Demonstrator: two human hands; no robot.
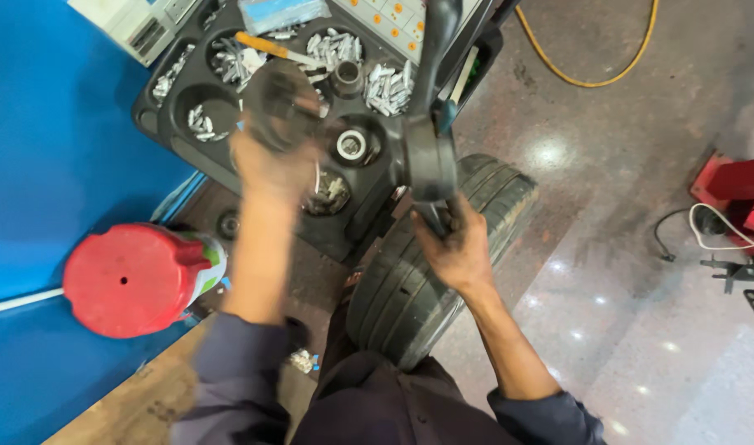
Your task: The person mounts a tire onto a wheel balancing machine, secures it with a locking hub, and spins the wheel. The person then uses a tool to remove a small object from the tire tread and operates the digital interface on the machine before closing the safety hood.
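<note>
My left hand (271, 169) is raised over a black tray and grips a dark round cup-shaped part (280, 103), blurred by motion. My right hand (453, 247) is closed around the lower arm of a black winged locking nut (428, 156), which stands just above a car tyre (422, 272). The tyre stands upright against my legs, its tread facing me. The nut's upper arm (437, 41) reaches up past the tray.
The black tray (179, 128) has round pockets holding several small silver weights and a metal cone (347, 78). A red stool (130, 278) stands by a blue wall at the left. A yellow hose (583, 78) lies on the polished floor; red equipment (735, 194) stands at the right.
</note>
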